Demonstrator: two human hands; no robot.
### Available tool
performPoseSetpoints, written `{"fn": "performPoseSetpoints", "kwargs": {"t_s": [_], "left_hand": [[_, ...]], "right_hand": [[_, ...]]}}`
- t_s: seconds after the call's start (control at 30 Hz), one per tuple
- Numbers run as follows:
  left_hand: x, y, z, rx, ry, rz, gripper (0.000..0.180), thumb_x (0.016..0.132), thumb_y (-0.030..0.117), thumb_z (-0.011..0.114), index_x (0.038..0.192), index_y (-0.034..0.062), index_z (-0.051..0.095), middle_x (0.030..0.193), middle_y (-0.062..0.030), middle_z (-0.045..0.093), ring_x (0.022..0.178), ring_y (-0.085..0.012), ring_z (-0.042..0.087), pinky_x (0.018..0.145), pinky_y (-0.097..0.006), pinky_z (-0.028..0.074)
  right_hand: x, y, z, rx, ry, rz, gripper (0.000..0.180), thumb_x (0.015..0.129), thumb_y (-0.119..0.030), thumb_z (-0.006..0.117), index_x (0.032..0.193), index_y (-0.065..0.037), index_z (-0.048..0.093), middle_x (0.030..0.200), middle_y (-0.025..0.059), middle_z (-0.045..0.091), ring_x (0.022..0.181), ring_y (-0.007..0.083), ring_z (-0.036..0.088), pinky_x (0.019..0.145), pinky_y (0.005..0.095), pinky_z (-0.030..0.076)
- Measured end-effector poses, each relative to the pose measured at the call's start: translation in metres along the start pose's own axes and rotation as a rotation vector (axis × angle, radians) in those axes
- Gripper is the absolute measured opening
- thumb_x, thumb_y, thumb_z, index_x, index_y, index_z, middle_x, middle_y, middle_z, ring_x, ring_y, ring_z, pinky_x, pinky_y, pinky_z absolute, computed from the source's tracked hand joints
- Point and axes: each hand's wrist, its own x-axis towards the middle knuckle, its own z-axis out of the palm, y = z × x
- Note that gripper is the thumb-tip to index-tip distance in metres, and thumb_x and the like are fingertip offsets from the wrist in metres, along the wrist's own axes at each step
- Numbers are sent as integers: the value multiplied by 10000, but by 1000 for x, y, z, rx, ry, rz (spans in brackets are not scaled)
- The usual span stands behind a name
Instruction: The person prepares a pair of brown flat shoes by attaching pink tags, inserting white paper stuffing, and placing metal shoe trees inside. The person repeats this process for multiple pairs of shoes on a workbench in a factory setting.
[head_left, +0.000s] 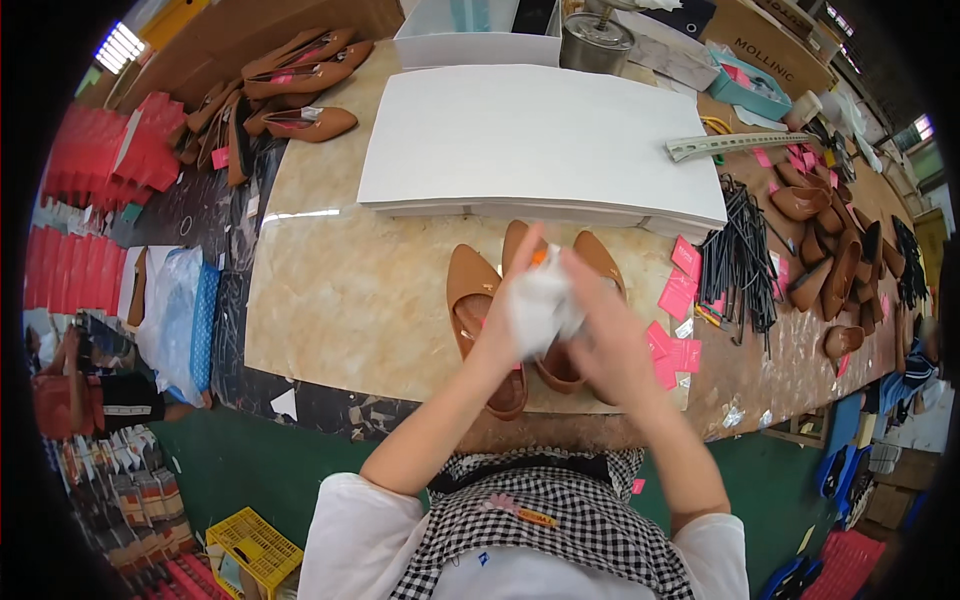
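Note:
My left hand (507, 318) and my right hand (608, 338) face each other, closed around a white crumpled wad (540, 308), which could be paper or cloth. Motion smears the fingers and the wad. A small orange patch shows at its upper end. Below the hands, brown pointed flat shoes stand on the table, toes pointing away from me. The left shoe (470, 272) is mostly in view. A middle shoe (517, 238) and a right shoe (597, 252) are partly covered by my hands and the wad.
A stack of white sheets (540, 135) lies beyond the shoes, a pale curved strip (740, 144) on its right corner. Pink tags (678, 290) and thin black sticks (742, 255) lie to the right. More brown shoes are piled far left (305, 75) and right (840, 265).

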Motion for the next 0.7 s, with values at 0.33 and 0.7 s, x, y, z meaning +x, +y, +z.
{"fn": "performPoseSetpoints", "kwargs": {"t_s": [0.33,0.7], "left_hand": [[-78,-26,45,1269,-289,267,761,855,567,625,1208,-107,616,1254,-268,602,1278,-371,502,1160,-504,258],[-68,-31,44,1384,-315,322,757,870,607,580,1155,-89,660,1200,-255,646,1192,-345,566,1138,-471,284]], "right_hand": [[25,63,67,-606,-240,-144,212,738,-28,635,938,-9,704,1018,122,578,943,290,604,794,412,518],[40,87,60,-409,-105,39,601,793,-152,750,1341,-28,540,1094,180,550,1007,354,587,844,420,510]]}}
